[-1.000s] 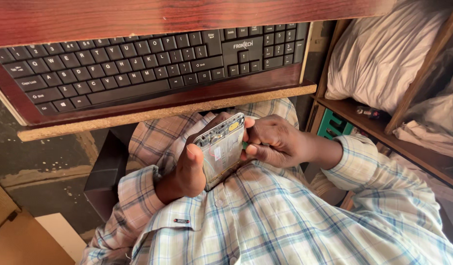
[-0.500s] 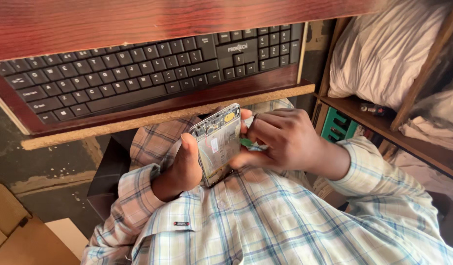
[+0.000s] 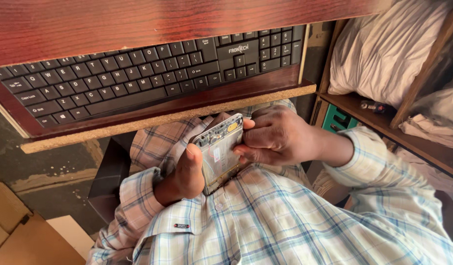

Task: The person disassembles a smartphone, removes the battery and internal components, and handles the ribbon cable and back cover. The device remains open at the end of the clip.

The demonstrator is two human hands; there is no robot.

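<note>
In the head view I hold an opened mobile phone (image 3: pixel 220 149) with its back cover off, so its inner parts and metal frame show. My left hand (image 3: pixel 183 175) grips its left edge, thumb pressed along the side. My right hand (image 3: pixel 275 137) wraps the phone's right edge, fingers curled against it. The phone is tilted, close to my checked shirt above my lap.
A black keyboard (image 3: pixel 148 73) lies on a pull-out wooden tray (image 3: pixel 162 118) just above my hands. To the right is a wooden shelf (image 3: pixel 398 132) with white cloth bundles (image 3: pixel 388 49) and a green object (image 3: pixel 340 120). Cardboard (image 3: pixel 20 240) lies at the lower left.
My right hand has closed further over the phone's right edge. The view has shifted slightly, and the phone stays in both hands.
</note>
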